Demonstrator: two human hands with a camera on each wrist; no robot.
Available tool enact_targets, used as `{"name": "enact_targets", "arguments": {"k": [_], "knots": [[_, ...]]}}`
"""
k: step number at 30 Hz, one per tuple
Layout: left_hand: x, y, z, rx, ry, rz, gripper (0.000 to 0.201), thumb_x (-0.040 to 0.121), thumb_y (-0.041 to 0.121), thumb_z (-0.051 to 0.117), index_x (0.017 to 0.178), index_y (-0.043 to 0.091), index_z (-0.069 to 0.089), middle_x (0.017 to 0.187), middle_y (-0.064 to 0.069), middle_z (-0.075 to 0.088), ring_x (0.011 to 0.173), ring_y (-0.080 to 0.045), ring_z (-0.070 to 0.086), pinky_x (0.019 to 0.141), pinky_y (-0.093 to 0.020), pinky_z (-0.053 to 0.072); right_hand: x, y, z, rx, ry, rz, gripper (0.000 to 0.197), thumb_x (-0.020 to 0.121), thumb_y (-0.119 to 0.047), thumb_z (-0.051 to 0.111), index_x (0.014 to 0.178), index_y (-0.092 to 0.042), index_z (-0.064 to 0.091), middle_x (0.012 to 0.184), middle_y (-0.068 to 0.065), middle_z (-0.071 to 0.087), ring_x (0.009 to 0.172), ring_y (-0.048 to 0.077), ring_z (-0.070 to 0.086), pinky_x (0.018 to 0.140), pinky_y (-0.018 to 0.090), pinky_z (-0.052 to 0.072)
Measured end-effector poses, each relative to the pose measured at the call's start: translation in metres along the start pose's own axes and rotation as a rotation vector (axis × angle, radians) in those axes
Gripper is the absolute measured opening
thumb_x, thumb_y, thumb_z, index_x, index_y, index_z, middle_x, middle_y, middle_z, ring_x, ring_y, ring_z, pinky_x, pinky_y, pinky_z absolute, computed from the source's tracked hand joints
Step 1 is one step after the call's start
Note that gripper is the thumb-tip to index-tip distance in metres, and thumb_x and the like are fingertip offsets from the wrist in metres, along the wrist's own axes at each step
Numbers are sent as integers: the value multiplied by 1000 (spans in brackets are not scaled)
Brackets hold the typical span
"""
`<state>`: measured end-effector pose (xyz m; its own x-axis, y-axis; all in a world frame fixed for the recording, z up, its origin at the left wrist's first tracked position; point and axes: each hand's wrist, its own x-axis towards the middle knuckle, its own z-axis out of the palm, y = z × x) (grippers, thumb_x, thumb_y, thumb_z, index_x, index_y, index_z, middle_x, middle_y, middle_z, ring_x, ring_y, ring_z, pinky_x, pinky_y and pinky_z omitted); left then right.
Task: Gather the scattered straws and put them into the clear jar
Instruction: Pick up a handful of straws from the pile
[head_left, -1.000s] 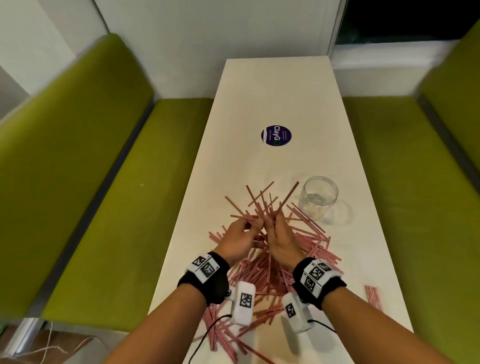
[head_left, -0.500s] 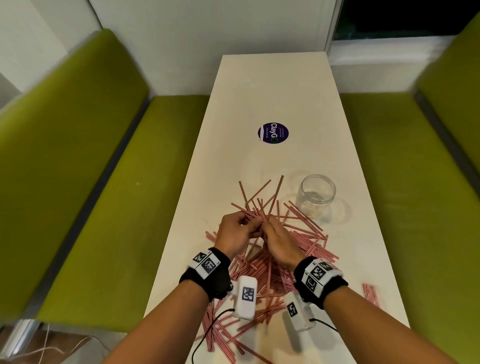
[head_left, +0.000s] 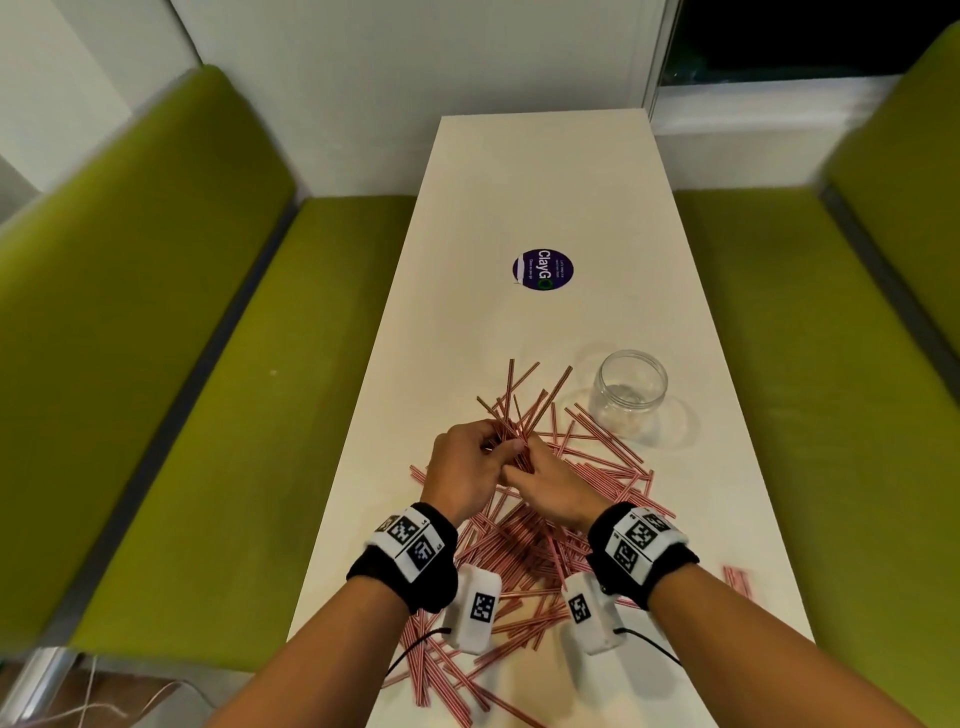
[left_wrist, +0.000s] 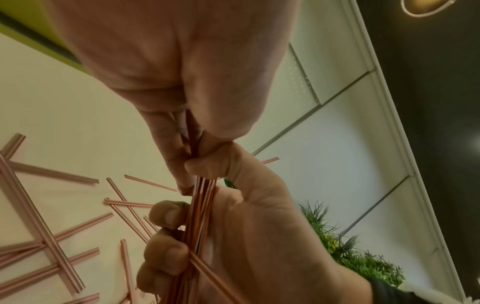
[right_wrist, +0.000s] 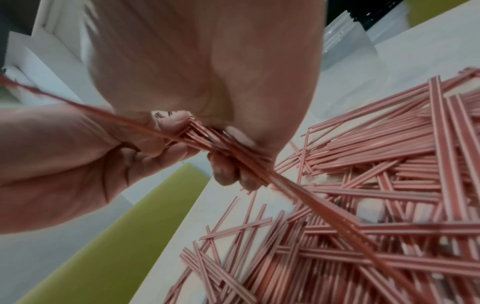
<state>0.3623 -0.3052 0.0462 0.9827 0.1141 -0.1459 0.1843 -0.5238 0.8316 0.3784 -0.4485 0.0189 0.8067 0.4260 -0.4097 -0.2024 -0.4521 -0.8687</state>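
Both the left hand (head_left: 467, 467) and right hand (head_left: 553, 480) are gripping one bundle of straws (head_left: 519, 415) above the worktop (head_left: 545, 182). The clear jar (head_left: 631, 397) is standing empty; most scattered straws (head_left: 519, 551) are awaiting collection.

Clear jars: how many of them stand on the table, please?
1. The clear jar stands upright, open and without straws on the white table, beyond the scattered straws, to the right of both hands. Nothing suggests a hidden one.
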Motion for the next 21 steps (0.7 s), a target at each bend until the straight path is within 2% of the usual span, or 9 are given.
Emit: {"name": "enact_targets", "arguments": {"k": [2, 4, 7, 9, 11, 12, 15, 18, 21], "knots": [[-1, 1, -1, 1, -24, 12, 18, 91, 30, 71, 105, 19, 77, 91, 3, 77, 84, -8, 72, 80, -27, 59, -1, -2, 1, 71, -18, -32, 60, 91, -38, 63, 143, -21, 39, 136, -5, 57, 127, 15, 53, 108, 39, 45], [-1, 0, -3, -9, -62, 29, 18, 92, 27, 70, 106, 19, 77, 92, 4, 78, 86, -7, 72, 84, -29, 59, 0, -2, 4, 127, -40, -58, 57, 91, -36, 65, 142, -25, 42, 133, -7, 60, 126, 11, 56, 109, 39, 47], [3, -4, -9, -46, -125, 22, 19, 92, 24, 70, 110, 20, 76, 96, 7, 78, 91, -2, 71, 90, -28, 58, -1, -4, 8, 165, -53, -102, 46, 99, -18, 55, 142, -18, 38, 126, -7, 60, 119, 5, 57, 102, 25, 50], [6, -6, -12, -46, -164, 36, 21, 92, 26, 70, 112, 22, 75, 100, 9, 77, 96, -1, 70, 94, -29, 56, 0, -3, 9, 142, -42, -129, 42, 102, -17, 49, 142, -17, 35, 115, -10, 59, 103, -2, 60, 88, 20, 53], [8, -10, -13, -14, -181, 62, 23, 93, 29, 68, 115, 23, 74, 103, 10, 77, 101, -1, 68, 97, -31, 54, 1, -3, 10, 134, -31, -149, 39, 105, -12, 45, 142, -16, 34, 100, -12, 55, 78, -13, 58, 66, 11, 48], [9, -12, -13, -13, -181, 65, 24, 94, 30, 68, 116, 24, 74, 105, 10, 76, 103, -1, 68, 99, -31, 53, 1, -3, 10, 136, -31, -161, 37, 105, -9, 43, 141, -15, 35, 95, -13, 52, 69, -17, 56, 61, 8, 45], [9, -17, -10, -75, -155, 46, 23, 96, 30, 65, 117, 26, 73, 109, 10, 75, 108, -3, 66, 102, -33, 50, 4, -2, 10, 121, 15, -184, 34, 107, -11, 41, 140, -17, 39, 89, -16, 50, 67, -14, 53, 59, 9, 43], [6, -17, -8, -121, -110, 56, 23, 100, 27, 58, 118, 25, 73, 110, 9, 75, 107, -2, 65, 98, -27, 49, 4, -2, 11, 98, 68, -201, 33, 106, -13, 43, 138, -20, 45, 86, -19, 52, 69, -10, 50, 62, 11, 39], [6, -19, -6, -116, -73, 85, 25, 102, 29, 54, 119, 23, 72, 111, 5, 72, 95, -4, 65, 84, -25, 51, 0, -5, 12, 103, 100, -210, 29, 106, -15, 44, 133, -26, 50, 70, -26, 53, 58, -16, 52, 55, 8, 39]]}}
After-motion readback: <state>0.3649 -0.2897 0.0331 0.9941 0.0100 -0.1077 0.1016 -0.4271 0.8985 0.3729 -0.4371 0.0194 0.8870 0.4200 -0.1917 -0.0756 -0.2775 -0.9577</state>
